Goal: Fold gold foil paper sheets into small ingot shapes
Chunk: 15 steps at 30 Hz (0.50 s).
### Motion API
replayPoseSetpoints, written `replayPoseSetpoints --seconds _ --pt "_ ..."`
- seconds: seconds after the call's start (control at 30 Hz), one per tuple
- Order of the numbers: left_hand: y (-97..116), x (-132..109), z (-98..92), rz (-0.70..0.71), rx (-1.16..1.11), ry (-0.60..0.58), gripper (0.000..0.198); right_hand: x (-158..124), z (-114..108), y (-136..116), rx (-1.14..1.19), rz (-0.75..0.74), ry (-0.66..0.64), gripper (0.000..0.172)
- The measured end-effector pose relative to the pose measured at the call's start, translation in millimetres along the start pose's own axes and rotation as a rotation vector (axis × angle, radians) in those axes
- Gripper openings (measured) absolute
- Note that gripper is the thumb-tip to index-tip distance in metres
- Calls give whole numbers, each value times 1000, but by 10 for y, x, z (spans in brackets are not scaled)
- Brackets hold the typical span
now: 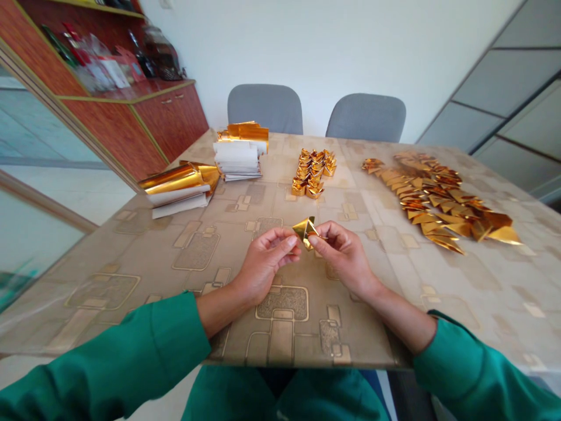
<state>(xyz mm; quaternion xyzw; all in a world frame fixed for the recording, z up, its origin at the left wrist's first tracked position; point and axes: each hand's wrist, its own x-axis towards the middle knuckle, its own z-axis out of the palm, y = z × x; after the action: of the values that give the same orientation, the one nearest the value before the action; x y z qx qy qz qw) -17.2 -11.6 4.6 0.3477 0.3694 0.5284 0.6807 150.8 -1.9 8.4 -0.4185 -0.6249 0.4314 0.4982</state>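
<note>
Between my two hands, just above the table, is a small folded piece of gold foil paper (304, 230) with pointed corners. My right hand (346, 251) pinches its right side between thumb and fingers. My left hand (268, 257) is closed at its left edge, thumb against the bent fingers, apparently touching the foil's left tip. Beyond the hands stands a block of finished gold foil folds (313, 172) set in rows. Off to the right spreads a large pile of flat gold foil triangles (432, 199).
A stack of white-backed sheets (239, 159) with gold foil on top stands at the back left. Nearer lies a curled bundle of gold foil sheets (179, 181). The patterned tablecloth (193, 251) covers the table. Two grey chairs (265, 108) stand behind it; a wooden cabinet (170, 120) is at left.
</note>
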Motion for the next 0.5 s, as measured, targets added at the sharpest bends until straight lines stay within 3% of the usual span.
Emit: replayPoseSetpoints --seconds 0.2,0.5 --pt "-9 -6 17 2 11 26 24 -27 23 -34 -196 -113 17 13" --pt "-30 17 6 -3 -10 23 25 -46 33 -37 -312 -198 9 9"
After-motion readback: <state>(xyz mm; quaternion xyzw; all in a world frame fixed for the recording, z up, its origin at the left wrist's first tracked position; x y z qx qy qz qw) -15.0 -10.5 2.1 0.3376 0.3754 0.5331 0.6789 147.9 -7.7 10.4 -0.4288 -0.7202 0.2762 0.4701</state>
